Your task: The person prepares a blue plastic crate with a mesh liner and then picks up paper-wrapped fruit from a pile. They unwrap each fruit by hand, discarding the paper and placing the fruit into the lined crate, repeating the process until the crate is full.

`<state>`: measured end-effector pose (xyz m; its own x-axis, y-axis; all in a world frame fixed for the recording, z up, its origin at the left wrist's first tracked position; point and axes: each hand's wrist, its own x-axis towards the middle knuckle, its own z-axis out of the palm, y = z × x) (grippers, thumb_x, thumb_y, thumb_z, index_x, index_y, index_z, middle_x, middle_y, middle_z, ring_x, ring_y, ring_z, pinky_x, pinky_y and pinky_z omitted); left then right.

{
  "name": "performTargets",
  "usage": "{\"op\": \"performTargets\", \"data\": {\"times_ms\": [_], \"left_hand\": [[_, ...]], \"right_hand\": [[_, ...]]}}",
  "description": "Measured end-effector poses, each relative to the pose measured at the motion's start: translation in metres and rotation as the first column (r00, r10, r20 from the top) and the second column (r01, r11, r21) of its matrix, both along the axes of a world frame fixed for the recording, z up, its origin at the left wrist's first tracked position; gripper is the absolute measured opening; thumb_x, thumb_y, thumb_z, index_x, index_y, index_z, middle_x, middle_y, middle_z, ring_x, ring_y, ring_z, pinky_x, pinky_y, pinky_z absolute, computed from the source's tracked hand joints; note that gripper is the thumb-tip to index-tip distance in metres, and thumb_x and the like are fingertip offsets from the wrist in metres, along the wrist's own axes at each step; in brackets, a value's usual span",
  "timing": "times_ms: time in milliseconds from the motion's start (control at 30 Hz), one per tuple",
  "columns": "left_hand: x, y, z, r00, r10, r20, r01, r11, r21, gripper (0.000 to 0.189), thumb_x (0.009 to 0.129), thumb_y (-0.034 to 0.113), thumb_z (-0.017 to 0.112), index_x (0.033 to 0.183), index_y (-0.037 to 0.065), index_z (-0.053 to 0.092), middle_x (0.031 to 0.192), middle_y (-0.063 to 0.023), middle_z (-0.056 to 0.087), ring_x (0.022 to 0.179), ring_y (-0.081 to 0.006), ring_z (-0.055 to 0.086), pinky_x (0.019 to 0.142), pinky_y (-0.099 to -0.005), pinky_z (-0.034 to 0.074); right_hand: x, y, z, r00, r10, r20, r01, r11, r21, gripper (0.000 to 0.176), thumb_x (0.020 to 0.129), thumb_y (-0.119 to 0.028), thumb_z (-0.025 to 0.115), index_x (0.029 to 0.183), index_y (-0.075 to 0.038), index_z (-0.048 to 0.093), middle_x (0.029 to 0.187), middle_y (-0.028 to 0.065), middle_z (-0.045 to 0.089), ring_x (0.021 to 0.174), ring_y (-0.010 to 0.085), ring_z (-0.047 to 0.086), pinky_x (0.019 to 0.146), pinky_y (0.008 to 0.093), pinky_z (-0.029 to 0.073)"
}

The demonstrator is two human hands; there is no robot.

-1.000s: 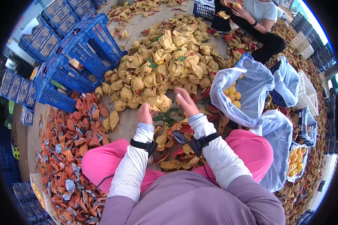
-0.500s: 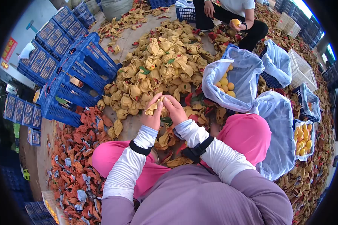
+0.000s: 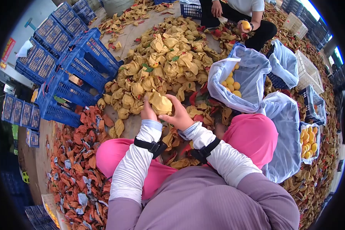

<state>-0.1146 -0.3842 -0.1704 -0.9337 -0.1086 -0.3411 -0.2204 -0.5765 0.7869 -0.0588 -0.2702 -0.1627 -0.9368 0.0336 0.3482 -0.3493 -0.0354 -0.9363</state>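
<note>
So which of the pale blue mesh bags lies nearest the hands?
The open pale blue mesh bag holding round yellow fruit, just beyond the right hand; the others lie farther right.

Your paper bundle (image 3: 161,103) is mustard yellow, matching the big pile (image 3: 168,61). Your trousers (image 3: 253,138) are bright pink, sleeves (image 3: 136,165) white. Latticed crates (image 3: 80,65) are blue; loose wrappers (image 3: 76,153) rust-red; mesh bags (image 3: 253,73) pale blue.

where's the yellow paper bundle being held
The yellow paper bundle is at the centre of the head view, held between the left hand and right hand, at the near edge of the wrapped pile, left of the pale bag.
</note>
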Motion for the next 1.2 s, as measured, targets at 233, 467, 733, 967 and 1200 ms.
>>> {"op": "performTargets", "data": {"times_ms": [233, 467, 733, 967, 1200], "left_hand": [[-0.006, -0.011, 0.015, 0.983, -0.103, -0.149, 0.007, 0.843, -0.537, 0.04, 0.085, 0.03, 0.057, 0.105, -0.003, 0.054, 0.1, -0.0086, 0.059, 0.088, -0.0147, 0.055, 0.074, -0.0285, 0.045], [0.001, -0.013, 0.036, 0.656, -0.628, -0.419, 0.268, 0.713, -0.649, 0.041, 0.081, 0.018, 0.063, 0.114, 0.001, 0.046, 0.105, -0.0074, 0.054, 0.095, -0.0146, 0.052, 0.082, -0.0268, 0.043], [0.013, -0.013, 0.027, 0.672, -0.615, -0.412, 0.17, 0.67, -0.723, 0.032, 0.084, 0.019, 0.059, 0.108, 0.003, 0.045, 0.103, -0.0069, 0.053, 0.092, -0.0144, 0.052, 0.08, -0.0267, 0.042], [0.033, 0.001, 0.042, 0.751, -0.419, -0.509, 0.043, 0.802, -0.596, 0.02, 0.088, 0.017, 0.053, 0.099, 0.001, 0.048, 0.095, -0.0062, 0.054, 0.087, -0.0134, 0.051, 0.079, -0.0248, 0.04], [0.027, 0.003, 0.032, 0.823, -0.381, -0.422, 0.161, 0.868, -0.47, 0.017, 0.086, 0.016, 0.056, 0.083, 0.001, 0.047, 0.085, -0.0038, 0.05, 0.078, -0.0114, 0.045, 0.07, -0.0224, 0.038]], "right_hand": [[-0.001, 0.005, 0.002, 0.991, -0.13, 0.013, 0.122, 0.956, 0.265, 0.062, 0.072, -0.032, 0.071, 0.117, -0.002, 0.041, 0.105, 0.0216, 0.054, 0.098, 0.0336, 0.054, 0.08, 0.0365, 0.044], [-0.017, 0.029, 0.018, 0.984, -0.136, 0.119, 0.099, 0.957, 0.273, 0.038, 0.078, -0.013, 0.065, 0.11, 0.001, 0.048, 0.088, 0.014, 0.059, 0.083, 0.0212, 0.059, 0.073, 0.0295, 0.046], [-0.014, 0.026, 0.023, 0.992, -0.104, -0.073, 0.123, 0.938, 0.323, 0.022, 0.078, -0.005, 0.058, 0.1, -0.001, 0.055, 0.085, 0.0139, 0.058, 0.078, 0.0257, 0.057, 0.07, 0.0301, 0.045], [-0.013, -0.004, 0.018, 0.95, -0.263, -0.169, 0.267, 0.964, 0.003, 0.013, 0.084, -0.009, 0.055, 0.093, 0.0, 0.055, 0.091, 0.0077, 0.05, 0.083, 0.0187, 0.05, 0.076, 0.0243, 0.039], [-0.006, -0.017, 0.005, 0.979, 0.051, 0.195, 0.078, 0.793, -0.604, 0.017, 0.092, -0.015, 0.046, 0.097, -0.001, 0.052, 0.092, 0.0004, 0.051, 0.085, 0.0085, 0.047, 0.076, 0.0212, 0.038]]}}
